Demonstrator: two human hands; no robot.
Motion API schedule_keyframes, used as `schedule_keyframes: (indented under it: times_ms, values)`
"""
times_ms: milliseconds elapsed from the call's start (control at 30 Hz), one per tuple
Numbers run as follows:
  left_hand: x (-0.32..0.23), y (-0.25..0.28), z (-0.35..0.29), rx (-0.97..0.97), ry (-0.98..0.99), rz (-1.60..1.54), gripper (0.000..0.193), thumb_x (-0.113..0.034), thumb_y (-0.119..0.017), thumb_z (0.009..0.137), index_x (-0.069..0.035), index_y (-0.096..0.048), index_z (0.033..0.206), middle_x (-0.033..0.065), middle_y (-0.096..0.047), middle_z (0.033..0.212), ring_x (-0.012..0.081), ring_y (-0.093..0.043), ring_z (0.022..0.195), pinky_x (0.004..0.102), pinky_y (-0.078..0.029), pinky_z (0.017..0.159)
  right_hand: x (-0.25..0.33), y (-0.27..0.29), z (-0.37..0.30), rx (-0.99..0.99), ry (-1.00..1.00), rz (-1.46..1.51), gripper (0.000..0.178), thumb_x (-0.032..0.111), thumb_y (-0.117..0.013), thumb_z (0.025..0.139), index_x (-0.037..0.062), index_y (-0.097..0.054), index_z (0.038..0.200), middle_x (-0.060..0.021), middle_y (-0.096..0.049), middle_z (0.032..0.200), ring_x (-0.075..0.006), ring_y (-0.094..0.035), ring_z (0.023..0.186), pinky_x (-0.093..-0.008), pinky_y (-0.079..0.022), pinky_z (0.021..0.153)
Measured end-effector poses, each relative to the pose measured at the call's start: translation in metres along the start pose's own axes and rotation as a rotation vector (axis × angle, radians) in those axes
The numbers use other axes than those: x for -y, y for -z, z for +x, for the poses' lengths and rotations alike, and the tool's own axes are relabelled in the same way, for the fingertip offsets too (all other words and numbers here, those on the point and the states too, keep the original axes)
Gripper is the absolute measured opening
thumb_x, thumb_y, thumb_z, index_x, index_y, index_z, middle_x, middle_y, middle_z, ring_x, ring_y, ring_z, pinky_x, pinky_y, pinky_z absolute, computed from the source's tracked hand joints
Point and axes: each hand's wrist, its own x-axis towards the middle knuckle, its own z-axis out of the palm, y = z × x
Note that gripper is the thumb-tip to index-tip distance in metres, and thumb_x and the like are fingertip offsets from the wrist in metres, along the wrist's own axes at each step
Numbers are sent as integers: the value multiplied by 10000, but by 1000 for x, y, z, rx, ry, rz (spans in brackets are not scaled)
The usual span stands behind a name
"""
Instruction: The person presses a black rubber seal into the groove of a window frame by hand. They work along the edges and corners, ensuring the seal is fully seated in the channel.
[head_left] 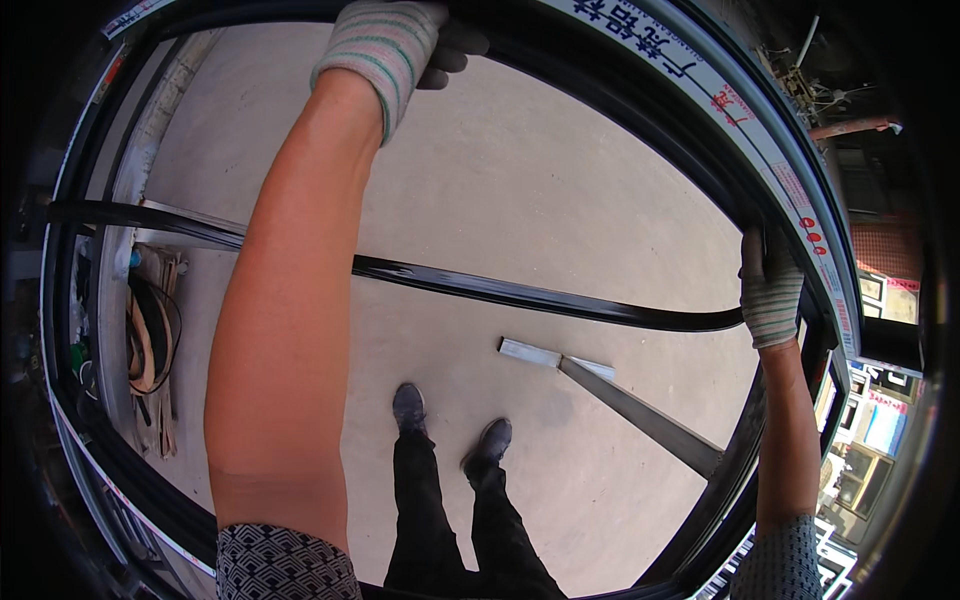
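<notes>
Black strip (540,300) spans the frame (740,115). Left hand (395,55) on its far side, right hand (772,290) on its right: fingers bent, grip unclear. Likely step: seating strip; next calls for even pressing.

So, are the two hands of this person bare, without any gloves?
No: the left hand wears a striped glove, and so does the right hand.

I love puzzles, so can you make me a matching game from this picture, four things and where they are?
1. Left hand
2. Right hand
3. Long black bar
4. Shoes

A. On the pale floor
B. Stretching across the picture, below the left hand
C. At the top of the big frame
D. At the frame's right side

Pairs: 1-C, 2-D, 3-B, 4-A
</notes>
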Motion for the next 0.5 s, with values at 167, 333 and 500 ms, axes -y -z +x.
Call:
schedule_keyframes:
  times_ms: [167,333,500]
  values:
    - [5,16,17,-230,-1,133,357,-339,-581,1045,-18,-726,1100,121,-791,954,179,-710,800,286,-573,752,5,0,2,-28,72,-204,308,212,-683,1011,-40,-714,1185,-264,-752,972,-378,-722,854,-407,-567,832]
    - [8,12,30,-511,-118,662,605,-405,-597,1013,21,-587,1442,259,-622,1430,393,-606,1304,427,-446,1119,2,-1,4,-55,152,-226,280,230,-669,1011,-12,-718,1144,-259,-742,920,-430,-717,796,-443,-590,732]
    - [18,-15,12,-462,-168,824,643,-463,-554,1016,-29,-553,1491,220,-525,1548,389,-521,1401,425,-382,1186,9,3,6,-50,212,-285,291,268,-656,1016,14,-723,1140,-250,-744,935,-426,-716,814,-443,-598,740]
